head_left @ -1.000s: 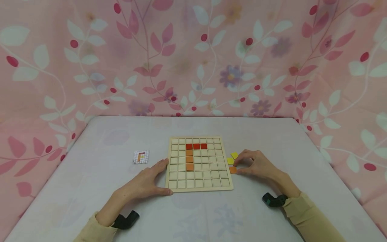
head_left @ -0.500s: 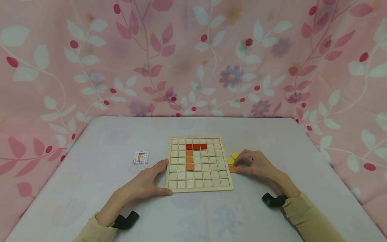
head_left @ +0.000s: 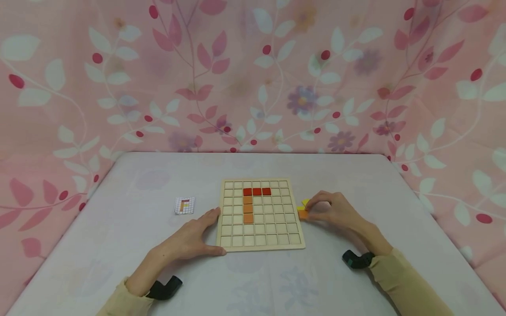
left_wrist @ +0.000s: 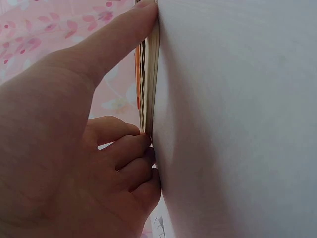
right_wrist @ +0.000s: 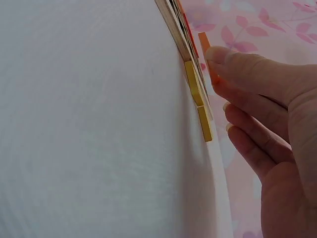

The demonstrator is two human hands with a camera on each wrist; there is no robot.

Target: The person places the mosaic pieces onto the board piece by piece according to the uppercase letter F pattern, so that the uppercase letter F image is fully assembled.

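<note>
In the head view my left hand [head_left: 187, 239] touches the left side of a wooden grid board [head_left: 259, 229]. Its thumb lies at the near corner, its fingertips farther up the side. Three red tiles [head_left: 257, 192] form a row on the grid; below the leftmost runs a column of three orange tiles [head_left: 247, 208]. Beyond the board's right edge, my right hand [head_left: 336, 215] pinches another orange tile [right_wrist: 203, 42] between thumb and finger, raised off the table. Two yellow tiles [right_wrist: 204, 124] lie beneath it by the board, partly covered in the head view.
Left of the board lies a small grid-printed card [head_left: 184, 205] with a coloured pattern. White cloth [head_left: 158, 175] covers the table, and a pink floral curtain [head_left: 237, 87] hangs behind it. Black curved pieces [head_left: 165, 288] are worn at both wrists.
My right hand has lifted the orange tile from the table and shifted it slightly away from me, over the yellow tiles. The left hand and the board have stayed put.
</note>
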